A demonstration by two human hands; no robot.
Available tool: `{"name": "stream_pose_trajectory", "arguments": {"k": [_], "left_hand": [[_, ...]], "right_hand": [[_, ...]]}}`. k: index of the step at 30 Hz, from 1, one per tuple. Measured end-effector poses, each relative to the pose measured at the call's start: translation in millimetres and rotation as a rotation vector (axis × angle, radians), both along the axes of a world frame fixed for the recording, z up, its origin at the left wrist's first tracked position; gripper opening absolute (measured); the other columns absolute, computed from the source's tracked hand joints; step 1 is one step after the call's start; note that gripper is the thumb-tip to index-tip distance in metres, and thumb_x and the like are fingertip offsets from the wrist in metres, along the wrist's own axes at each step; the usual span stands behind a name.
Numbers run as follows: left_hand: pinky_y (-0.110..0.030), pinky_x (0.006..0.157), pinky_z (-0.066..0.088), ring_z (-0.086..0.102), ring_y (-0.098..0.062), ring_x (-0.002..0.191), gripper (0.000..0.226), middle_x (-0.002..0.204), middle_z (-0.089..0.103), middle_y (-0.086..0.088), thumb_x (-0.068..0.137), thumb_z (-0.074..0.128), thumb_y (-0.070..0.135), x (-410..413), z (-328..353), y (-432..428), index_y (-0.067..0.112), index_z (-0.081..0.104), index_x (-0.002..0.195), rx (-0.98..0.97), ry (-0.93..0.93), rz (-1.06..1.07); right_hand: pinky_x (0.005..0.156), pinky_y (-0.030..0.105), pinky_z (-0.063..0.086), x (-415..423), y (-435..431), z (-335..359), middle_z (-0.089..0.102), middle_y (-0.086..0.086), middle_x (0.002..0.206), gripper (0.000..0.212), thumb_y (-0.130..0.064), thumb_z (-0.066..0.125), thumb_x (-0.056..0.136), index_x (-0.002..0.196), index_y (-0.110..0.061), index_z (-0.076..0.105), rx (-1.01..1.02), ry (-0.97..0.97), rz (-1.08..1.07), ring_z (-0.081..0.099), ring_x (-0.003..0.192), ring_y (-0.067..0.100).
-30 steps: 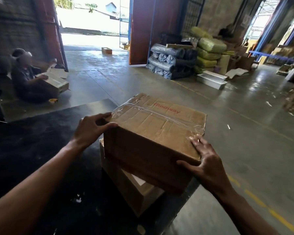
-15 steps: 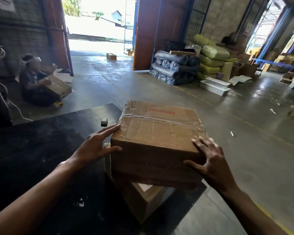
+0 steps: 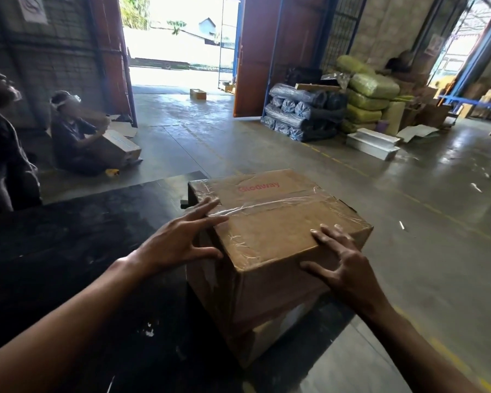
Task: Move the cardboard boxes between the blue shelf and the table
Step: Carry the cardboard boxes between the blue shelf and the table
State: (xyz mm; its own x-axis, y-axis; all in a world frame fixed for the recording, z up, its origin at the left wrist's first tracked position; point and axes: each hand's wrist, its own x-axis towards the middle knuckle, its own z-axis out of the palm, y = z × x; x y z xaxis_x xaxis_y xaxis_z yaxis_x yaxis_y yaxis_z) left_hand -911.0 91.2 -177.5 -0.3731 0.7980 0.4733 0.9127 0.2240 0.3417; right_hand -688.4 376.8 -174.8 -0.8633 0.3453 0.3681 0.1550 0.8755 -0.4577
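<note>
- Top box (image 3: 278, 222) sits on a lower box (image 3: 270, 338), both stacked at the near right end of the black table (image 3: 68, 251).
- The top box is turned a little askew on the one under it, with clear tape across its lid and red lettering near the far edge.
- Left hand (image 3: 179, 245) is on the box's left side: fingers straight and spread apart, tips reaching over the taped top edge, thumb low against the side.
- Right hand (image 3: 343, 268) is at the near right corner: fingers splayed wide, tips on the top edge, thumb stretched along the near face.
- Neither hand wraps the box; both press flat against it from either side.
- Only a pale strip and a corner of the lower box show beneath.
- Far left, a person (image 3: 71, 137) sits on the floor with a long carton (image 3: 122, 147) beside them.
- A small box (image 3: 198, 94) lies alone on the floor in the bright doorway.
- Far right of the door, black rolls (image 3: 301, 114) are piled beside green sacks (image 3: 372, 89), with white trays (image 3: 373, 143) in front.
</note>
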Motion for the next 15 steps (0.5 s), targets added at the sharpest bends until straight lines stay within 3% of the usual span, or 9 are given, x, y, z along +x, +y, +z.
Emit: {"name": "stream_pose_trajectory", "arguments": {"k": [2,4,9,12,15], "left_hand": [[-0.039,0.120,0.025,0.017,-0.005,0.149,0.082,0.158,0.032,0.008,0.073,0.057,0.079,4,-4,10,0.038,0.046,0.143,-0.005,-0.092,0.028],[-0.042,0.117,0.032,0.028,-0.008,0.145,0.082,0.152,0.043,0.007,0.071,0.056,0.082,15,-12,22,0.036,0.053,0.139,0.078,-0.103,0.065],[-0.038,0.108,0.040,0.048,-0.015,0.127,0.082,0.132,0.058,0.006,0.065,0.053,0.087,51,-21,55,0.035,0.063,0.128,0.180,0.056,0.294],[-0.038,0.101,0.042,0.050,-0.016,0.114,0.079,0.118,0.060,0.008,0.066,0.048,0.090,44,-14,60,0.036,0.066,0.121,0.155,0.099,0.260],[-0.041,0.110,0.032,0.048,-0.018,0.125,0.079,0.129,0.058,0.008,0.065,0.047,0.092,9,-6,51,0.041,0.064,0.124,0.105,0.000,0.216]], "right_hand": [[0.117,0.031,0.014,-1,-8,-2,0.032,-0.013,0.153,0.083,-0.064,0.065,0.072,0.144,-0.028,0.045,-0.013,0.024,0.007,0.012,0.144,0.003],[0.117,0.027,0.013,0,-15,-2,0.031,-0.018,0.151,0.082,-0.064,0.065,0.071,0.143,-0.029,0.046,-0.034,0.043,0.016,0.012,0.145,0.000],[0.117,0.022,0.013,8,-22,-4,0.029,-0.024,0.152,0.083,-0.071,0.067,0.071,0.142,-0.037,0.042,-0.049,0.020,0.096,0.012,0.147,-0.003],[0.113,0.013,0.009,14,-25,-3,0.022,-0.033,0.149,0.087,-0.081,0.060,0.066,0.140,-0.044,0.034,-0.038,0.008,0.120,0.007,0.145,-0.011],[0.112,0.010,0.005,16,-32,-6,0.021,-0.027,0.154,0.090,-0.075,0.064,0.070,0.146,-0.038,0.034,-0.002,0.006,0.098,0.003,0.146,-0.010]]}}
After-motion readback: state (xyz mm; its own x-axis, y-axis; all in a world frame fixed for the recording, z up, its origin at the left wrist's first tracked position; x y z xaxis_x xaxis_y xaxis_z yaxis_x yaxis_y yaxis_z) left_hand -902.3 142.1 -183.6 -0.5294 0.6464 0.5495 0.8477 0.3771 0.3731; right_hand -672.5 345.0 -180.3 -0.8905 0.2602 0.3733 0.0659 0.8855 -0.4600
